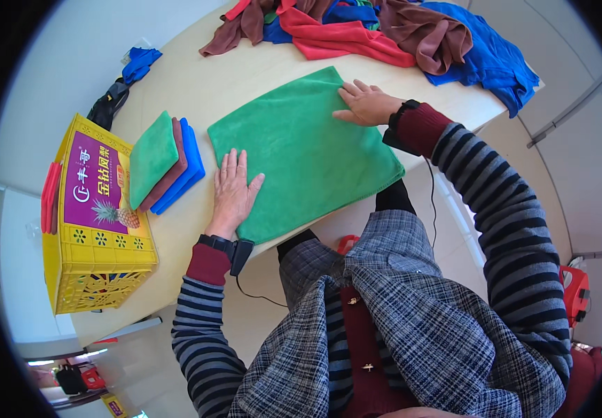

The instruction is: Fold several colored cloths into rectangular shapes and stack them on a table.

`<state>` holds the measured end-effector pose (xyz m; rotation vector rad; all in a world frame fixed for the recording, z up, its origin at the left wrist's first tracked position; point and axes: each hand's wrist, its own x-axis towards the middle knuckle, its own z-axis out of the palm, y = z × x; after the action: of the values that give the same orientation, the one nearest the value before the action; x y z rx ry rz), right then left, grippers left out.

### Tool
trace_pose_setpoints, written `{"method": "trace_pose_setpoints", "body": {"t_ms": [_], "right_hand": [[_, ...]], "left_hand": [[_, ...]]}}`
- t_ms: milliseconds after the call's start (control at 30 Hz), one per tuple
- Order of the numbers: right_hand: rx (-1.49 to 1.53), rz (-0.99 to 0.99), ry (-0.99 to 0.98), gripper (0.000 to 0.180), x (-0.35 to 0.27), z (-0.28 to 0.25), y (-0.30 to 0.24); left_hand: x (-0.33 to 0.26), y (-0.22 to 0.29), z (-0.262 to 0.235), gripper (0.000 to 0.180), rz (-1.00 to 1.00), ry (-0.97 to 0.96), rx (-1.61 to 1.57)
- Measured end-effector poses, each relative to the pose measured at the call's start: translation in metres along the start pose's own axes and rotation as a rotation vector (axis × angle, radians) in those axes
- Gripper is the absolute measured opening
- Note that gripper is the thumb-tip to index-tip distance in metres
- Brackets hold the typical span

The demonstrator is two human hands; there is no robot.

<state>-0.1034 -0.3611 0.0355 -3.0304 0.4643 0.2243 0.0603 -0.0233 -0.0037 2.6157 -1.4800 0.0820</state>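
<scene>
A green towel [301, 146] lies spread flat on the pale table in front of me, its near edge reaching the table's front edge. My left hand [233, 191] rests flat on its left side, fingers stretched out. At the far right corner, my right hand [367, 103] lies on the cloth with its fingers spread. Neither hand grips anything. Left of the towel sits a stack of folded towels: a green one [153, 160] on top, then a brown one [167, 184], and a blue one [188, 171] beneath.
A yellow plastic crate [106, 252] stands at the table's left, with red folded cloth [51, 198] at its outer side. Along the far edge are heaped red [335, 38], brown [426, 35] and blue cloths [492, 59]. A small blue cloth [141, 64] lies at the far left.
</scene>
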Motion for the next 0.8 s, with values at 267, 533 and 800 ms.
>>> {"method": "trace_pose_setpoints", "body": {"t_ms": [267,533,800], "right_hand": [[0.117,-0.033,0.067,0.082,0.061,0.013,-0.059],[0.079,0.155,0.132,0.080,0.079,0.025,0.006],[0.045,0.227,0.037,0.078,0.071,0.003,0.010]], "left_hand": [[0.056,0.005,-0.007,0.072,-0.019,0.044,0.020],[0.074,-0.020,0.019,0.071,-0.074,0.079,-0.057],[0.075,-0.024,0.013,0.070,-0.159,-0.001,-0.009]]}}
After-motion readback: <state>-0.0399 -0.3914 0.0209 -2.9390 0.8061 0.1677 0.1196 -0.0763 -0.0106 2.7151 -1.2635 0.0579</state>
